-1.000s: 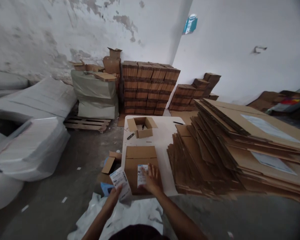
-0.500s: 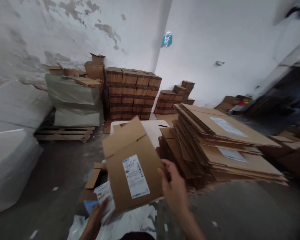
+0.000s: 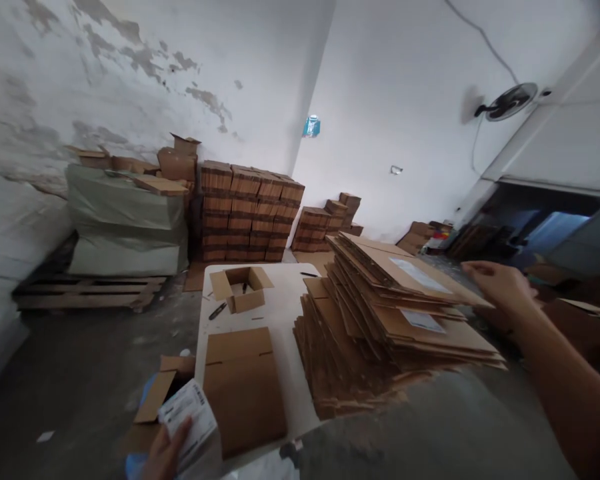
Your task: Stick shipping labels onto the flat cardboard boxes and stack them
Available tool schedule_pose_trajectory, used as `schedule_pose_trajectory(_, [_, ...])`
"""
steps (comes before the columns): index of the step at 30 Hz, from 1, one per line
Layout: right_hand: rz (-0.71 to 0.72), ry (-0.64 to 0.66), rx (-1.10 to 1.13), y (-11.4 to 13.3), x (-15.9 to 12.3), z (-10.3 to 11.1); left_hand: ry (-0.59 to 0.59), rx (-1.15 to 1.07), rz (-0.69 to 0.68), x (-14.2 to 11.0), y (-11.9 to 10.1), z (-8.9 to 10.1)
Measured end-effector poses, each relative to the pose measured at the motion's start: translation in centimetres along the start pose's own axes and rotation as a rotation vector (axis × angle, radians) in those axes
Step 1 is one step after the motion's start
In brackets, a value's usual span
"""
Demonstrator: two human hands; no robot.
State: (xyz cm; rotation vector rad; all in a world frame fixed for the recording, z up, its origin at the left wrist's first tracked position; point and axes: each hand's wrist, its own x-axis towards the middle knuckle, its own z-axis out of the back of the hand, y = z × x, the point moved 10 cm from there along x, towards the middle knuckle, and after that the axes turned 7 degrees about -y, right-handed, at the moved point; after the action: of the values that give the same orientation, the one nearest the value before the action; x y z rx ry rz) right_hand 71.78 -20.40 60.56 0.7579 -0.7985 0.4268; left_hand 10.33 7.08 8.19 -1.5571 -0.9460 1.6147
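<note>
My left hand (image 3: 163,457) at the bottom edge grips a small stack of white printed labels (image 3: 190,423). Just right of it a flat brown cardboard box (image 3: 243,390) lies on the white table (image 3: 280,303). My right hand (image 3: 500,283) is stretched out to the far right, fingers loosely curled and holding nothing, beside the top of a tall slanting pile of flattened cartons (image 3: 390,313). The top cartons carry white labels (image 3: 420,275).
A small open box (image 3: 241,288) and a dark pen-like tool (image 3: 217,311) lie at the table's far end. Stacked carton bundles (image 3: 247,210) line the back wall, a wrapped pallet (image 3: 125,223) stands left, a wall fan (image 3: 510,101) hangs right. Loose cardboard (image 3: 155,397) lies on the floor.
The labelled carton my right hand held up has gone onto the pile at right and the hand has let go. The view has swung right. An unlabelled flat box now lies before me.
</note>
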Motion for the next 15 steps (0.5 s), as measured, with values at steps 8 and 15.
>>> schedule_pose_trajectory(8, [0.42, 0.43, 0.617, 22.2, -26.6, 1.2, 0.245, -0.111, -0.024, -6.8, -5.6, -3.9])
schedule_pose_trajectory(15, [0.277, 1.119, 0.77, 25.3, -47.4, -5.6, 0.364, -0.137, 0.058, -9.2, -6.9, -4.3])
